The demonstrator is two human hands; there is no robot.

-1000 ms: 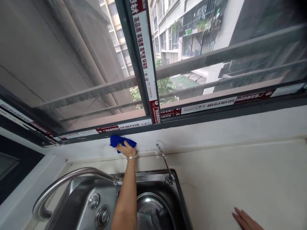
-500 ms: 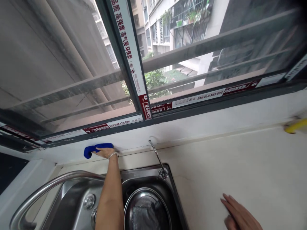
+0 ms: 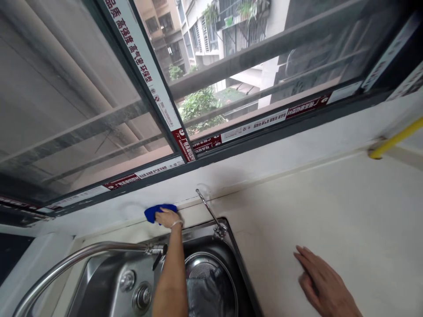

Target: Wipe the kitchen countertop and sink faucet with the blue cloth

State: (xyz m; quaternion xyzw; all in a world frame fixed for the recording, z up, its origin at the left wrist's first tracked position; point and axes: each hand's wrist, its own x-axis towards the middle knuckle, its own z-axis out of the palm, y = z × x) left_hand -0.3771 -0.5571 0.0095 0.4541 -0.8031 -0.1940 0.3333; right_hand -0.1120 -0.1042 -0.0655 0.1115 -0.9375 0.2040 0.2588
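A blue cloth [image 3: 161,212] lies under the fingers of my left hand [image 3: 168,217], pressed against the low white wall [image 3: 132,210] just behind the sink. My left forearm reaches across the steel sink [image 3: 105,275]. On the right, my right hand [image 3: 325,281] is over the pale countertop [image 3: 277,229], fingers stretched out and holding nothing. Whether its palm touches the surface, I cannot tell.
A curved faucet [image 3: 82,254] arches over the left basin. In the right basin sits a round metal strainer [image 3: 211,281]. A thin metal spout [image 3: 207,204] stands at the sink's back corner. Beyond are a dark window frame [image 3: 231,149] and a yellow pipe [image 3: 396,136].
My left hand has slid the blue cloth to the right along the base of the wall, nearer the thin spout. The view has shifted somewhat, and my right hand shows more fully.
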